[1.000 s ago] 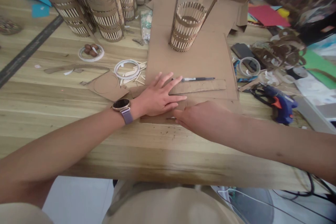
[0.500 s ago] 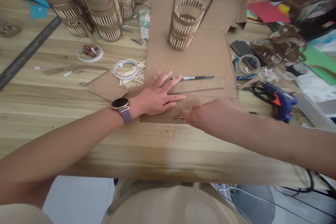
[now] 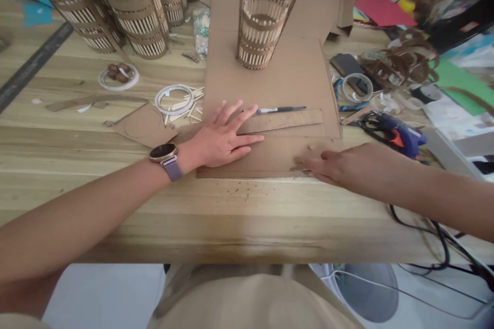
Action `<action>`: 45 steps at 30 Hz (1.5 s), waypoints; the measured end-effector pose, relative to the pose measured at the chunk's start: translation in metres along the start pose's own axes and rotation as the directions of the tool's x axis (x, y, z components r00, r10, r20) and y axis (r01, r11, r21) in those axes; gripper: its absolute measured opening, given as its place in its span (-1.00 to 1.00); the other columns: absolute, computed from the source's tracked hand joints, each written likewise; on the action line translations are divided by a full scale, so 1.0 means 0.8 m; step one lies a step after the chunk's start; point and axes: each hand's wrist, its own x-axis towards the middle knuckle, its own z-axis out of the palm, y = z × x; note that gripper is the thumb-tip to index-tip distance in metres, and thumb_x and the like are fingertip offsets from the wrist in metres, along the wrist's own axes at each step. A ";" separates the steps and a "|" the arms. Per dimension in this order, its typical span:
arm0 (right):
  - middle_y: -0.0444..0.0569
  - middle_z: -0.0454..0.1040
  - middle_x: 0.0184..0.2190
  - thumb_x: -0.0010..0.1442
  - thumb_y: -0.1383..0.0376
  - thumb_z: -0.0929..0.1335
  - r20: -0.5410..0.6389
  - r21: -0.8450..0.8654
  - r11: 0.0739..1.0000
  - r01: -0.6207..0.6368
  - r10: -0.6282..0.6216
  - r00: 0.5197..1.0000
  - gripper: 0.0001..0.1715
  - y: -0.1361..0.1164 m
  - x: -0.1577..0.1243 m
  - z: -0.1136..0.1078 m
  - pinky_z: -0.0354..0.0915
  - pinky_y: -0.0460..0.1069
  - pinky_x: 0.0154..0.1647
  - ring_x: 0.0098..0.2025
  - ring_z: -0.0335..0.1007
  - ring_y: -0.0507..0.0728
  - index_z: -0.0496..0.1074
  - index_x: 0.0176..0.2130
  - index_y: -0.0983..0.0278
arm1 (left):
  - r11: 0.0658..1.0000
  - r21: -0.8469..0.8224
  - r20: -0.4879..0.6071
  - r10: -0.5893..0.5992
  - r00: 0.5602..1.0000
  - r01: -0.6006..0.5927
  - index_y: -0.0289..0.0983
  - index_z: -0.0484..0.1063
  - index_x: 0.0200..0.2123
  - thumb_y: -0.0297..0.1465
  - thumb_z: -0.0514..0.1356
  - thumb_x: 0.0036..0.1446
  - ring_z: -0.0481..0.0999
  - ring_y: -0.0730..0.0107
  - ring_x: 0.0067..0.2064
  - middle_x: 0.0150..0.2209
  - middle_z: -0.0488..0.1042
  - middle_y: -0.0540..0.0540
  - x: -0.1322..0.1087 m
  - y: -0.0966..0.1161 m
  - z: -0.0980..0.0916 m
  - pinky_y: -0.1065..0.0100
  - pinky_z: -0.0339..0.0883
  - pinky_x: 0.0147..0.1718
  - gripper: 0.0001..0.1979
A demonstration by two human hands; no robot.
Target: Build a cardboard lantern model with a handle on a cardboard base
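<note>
My left hand (image 3: 226,139) lies flat with fingers spread, pressing on a brown cardboard sheet (image 3: 270,151) near the table's front edge. My right hand (image 3: 334,164) is closed in a pinch low over the sheet's right part, close to its front edge. A thin thing at its fingertips is blurred, and I cannot make out its kind. Past my left fingertips lie a cardboard strip (image 3: 287,120) and a pen (image 3: 283,109). Farther back on the cardboard stands a round basket (image 3: 260,36) of light sticks and brown bands, with long uprights.
Several stick-and-cardboard lanterns (image 3: 139,23) stand back left. Tape rolls (image 3: 157,100), loose sticks (image 3: 196,97) and a cardboard piece with a drawn circle (image 3: 141,124) lie left. A blue glue gun (image 3: 401,133), a clear tape roll (image 3: 357,87) and cables (image 3: 440,239) are on the right.
My right hand has slid to the right along the front of the cardboard sheet. My left hand stays pressed on it. The whole view has shifted slightly.
</note>
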 end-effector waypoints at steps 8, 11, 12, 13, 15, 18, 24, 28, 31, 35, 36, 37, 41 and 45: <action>0.06 0.63 -0.18 0.43 0.14 0.17 0.077 0.275 0.961 0.006 -0.028 0.997 -0.56 0.000 0.007 -0.033 0.22 0.01 -0.32 -0.29 0.53 0.18 0.39 0.17 0.15 | 0.999 0.027 -0.044 -0.022 0.999 0.023 -0.01 0.49 0.11 -0.27 0.12 0.33 -0.06 -0.23 0.40 0.41 0.02 -0.13 0.005 0.011 -0.001 -0.37 -0.21 0.29 -0.68; 0.03 0.63 -0.27 0.41 0.08 0.16 0.078 0.213 0.977 0.015 -0.032 0.996 -0.56 -0.046 0.040 -0.048 0.14 -0.01 -0.46 -0.35 0.51 0.21 0.42 0.07 0.19 | 0.998 0.041 -0.047 -0.037 0.998 0.039 -0.03 0.49 0.11 -0.29 0.11 0.33 -0.01 -0.23 0.38 0.39 0.06 -0.18 0.009 0.013 0.000 -0.37 -0.17 0.28 -0.67; 0.00 0.62 -0.30 0.41 0.08 0.16 0.094 0.199 0.980 0.021 -0.040 0.995 -0.58 -0.060 0.052 -0.052 0.10 -0.02 -0.49 -0.37 0.51 0.20 0.41 0.07 0.19 | 0.998 0.040 -0.044 -0.036 0.998 0.038 -0.04 0.49 0.12 -0.28 0.11 0.34 0.02 -0.22 0.37 0.39 0.07 -0.19 0.010 0.013 0.001 -0.36 -0.15 0.28 -0.67; 0.00 0.62 -0.30 0.42 0.10 0.16 0.093 0.186 0.982 0.036 -0.055 0.994 -0.60 -0.074 0.063 -0.055 0.07 -0.02 -0.50 -0.36 0.50 0.19 0.40 0.05 0.21 | 0.999 0.036 -0.040 -0.030 0.999 0.031 -0.04 0.48 0.12 -0.28 0.10 0.34 0.04 -0.20 0.37 0.39 0.08 -0.20 0.010 0.012 0.002 -0.35 -0.13 0.28 -0.67; 0.00 0.61 -0.32 0.42 0.14 0.18 0.080 0.154 0.985 0.081 -0.094 0.992 -0.64 -0.093 0.080 -0.059 0.04 -0.02 -0.52 -0.37 0.49 0.18 0.41 0.02 0.25 | 1.000 0.020 -0.030 -0.015 0.999 0.016 -0.04 0.46 0.13 -0.27 0.08 0.35 0.06 -0.16 0.37 0.40 0.07 -0.18 0.011 0.009 0.005 -0.34 -0.11 0.28 -0.66; 0.02 0.59 -0.34 0.41 0.19 0.20 0.045 0.109 0.986 0.124 -0.130 0.991 -0.65 -0.104 0.092 -0.059 0.05 -0.01 -0.53 -0.42 0.44 0.16 0.43 0.01 0.29 | 1.000 -0.001 -0.024 -0.006 1.000 0.006 -0.02 0.45 0.14 -0.26 0.08 0.36 0.01 -0.15 0.39 0.41 0.03 -0.16 0.010 0.004 0.006 -0.33 -0.14 0.29 -0.66; 0.02 0.58 -0.22 0.42 0.17 0.18 0.016 0.038 0.989 0.142 -0.143 0.990 -0.65 -0.105 0.090 -0.051 -0.02 0.01 -0.56 -0.37 0.45 0.17 0.42 0.02 0.26 | 1.000 -0.025 -0.025 -0.009 1.000 0.009 -0.01 0.45 0.14 -0.28 0.11 0.34 -0.03 -0.18 0.40 0.42 0.02 -0.14 0.009 0.004 0.007 -0.33 -0.17 0.30 -0.66; 0.01 0.58 -0.22 0.44 0.18 0.16 0.013 0.010 0.989 0.151 -0.151 0.988 -0.67 -0.110 0.091 -0.053 -0.10 0.00 -0.56 -0.37 0.44 0.14 0.40 -0.01 0.26 | 1.000 -0.015 -0.010 -0.027 1.000 0.027 0.00 0.45 0.15 -0.29 0.12 0.34 -0.04 -0.21 0.41 0.42 0.02 -0.14 0.011 0.005 0.006 -0.32 -0.19 0.31 -0.66; 0.05 0.58 -0.23 0.44 0.20 0.16 0.031 0.008 0.990 0.141 -0.141 0.989 -0.66 -0.113 0.092 -0.055 -0.07 0.00 -0.55 -0.38 0.42 0.13 0.40 0.00 0.29 | 0.999 -0.014 0.012 -0.044 0.999 0.044 0.00 0.45 0.15 -0.28 0.11 0.34 -0.06 -0.23 0.41 0.42 0.01 -0.13 0.012 0.007 0.004 -0.31 -0.21 0.32 -0.65; 0.06 0.58 -0.28 0.44 0.18 0.15 0.048 0.040 0.991 0.127 -0.129 0.990 -0.64 -0.114 0.093 -0.057 -0.02 0.00 -0.54 -0.39 0.42 0.15 0.40 -0.01 0.30 | 0.998 -0.008 0.046 -0.067 0.997 0.067 0.00 0.45 0.16 -0.28 0.08 0.35 -0.08 -0.26 0.41 0.42 0.00 -0.15 0.012 0.010 0.001 -0.29 -0.22 0.33 -0.64; 0.05 0.58 -0.29 0.43 0.19 0.15 0.047 0.045 0.991 0.128 -0.130 0.990 -0.65 -0.114 0.094 -0.057 -0.02 0.00 -0.54 -0.39 0.42 0.15 0.40 -0.03 0.30 | 0.997 -0.004 0.049 -0.071 0.996 0.071 0.00 0.45 0.16 -0.28 0.09 0.35 -0.08 -0.25 0.41 0.42 0.00 -0.15 0.012 0.011 0.001 -0.29 -0.23 0.33 -0.64; 0.05 0.58 -0.30 0.43 0.20 0.16 0.046 0.049 0.990 0.130 -0.132 0.990 -0.66 -0.114 0.094 -0.057 -0.02 -0.01 -0.54 -0.40 0.42 0.14 0.41 -0.04 0.30 | 0.997 0.000 0.048 -0.071 0.996 0.072 0.01 0.45 0.16 -0.28 0.09 0.35 -0.07 -0.25 0.41 0.42 0.01 -0.14 0.012 0.011 0.001 -0.29 -0.23 0.33 -0.64; 0.06 0.58 -0.26 0.40 0.29 0.20 0.008 0.037 0.988 0.151 -0.151 0.988 -0.73 -0.113 0.093 -0.057 0.04 -0.02 -0.51 -0.40 0.43 0.13 0.42 -0.05 0.30 | 0.999 0.008 0.025 -0.053 0.998 0.053 0.01 0.45 0.16 -0.29 0.09 0.35 -0.05 -0.23 0.41 0.41 0.03 -0.10 0.011 0.010 0.001 -0.29 -0.20 0.32 -0.65; 0.06 0.59 -0.26 0.40 0.27 0.19 -0.001 0.009 0.988 0.153 -0.153 0.988 -0.73 -0.115 0.092 -0.058 0.00 -0.02 -0.53 -0.40 0.44 0.14 0.41 -0.06 0.29 | 0.999 -0.003 0.009 -0.038 0.999 0.038 0.00 0.45 0.15 -0.31 0.11 0.34 -0.04 -0.21 0.40 0.41 0.03 -0.10 0.011 0.008 0.004 -0.30 -0.20 0.32 -0.65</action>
